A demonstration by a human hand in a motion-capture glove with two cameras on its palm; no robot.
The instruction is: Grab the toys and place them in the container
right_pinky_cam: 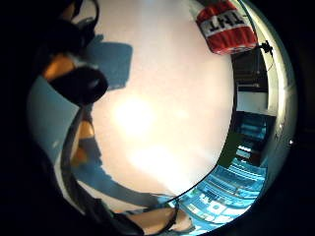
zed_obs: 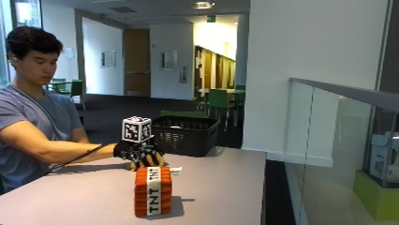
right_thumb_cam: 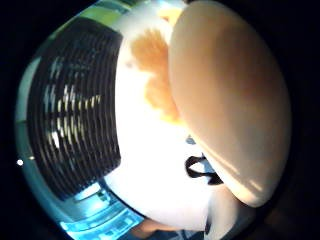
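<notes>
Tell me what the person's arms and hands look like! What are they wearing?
The right hand wears a black glove with black straps across it. The arm behind it is bare up to a short grey-blue T-shirt sleeve near the shoulder. The other hand does not show clearly in the outside view, so I cannot describe it.

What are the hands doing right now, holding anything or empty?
Right hand: curled around a pale plush toy, near the black basket.
Other hand: not in view.
</notes>
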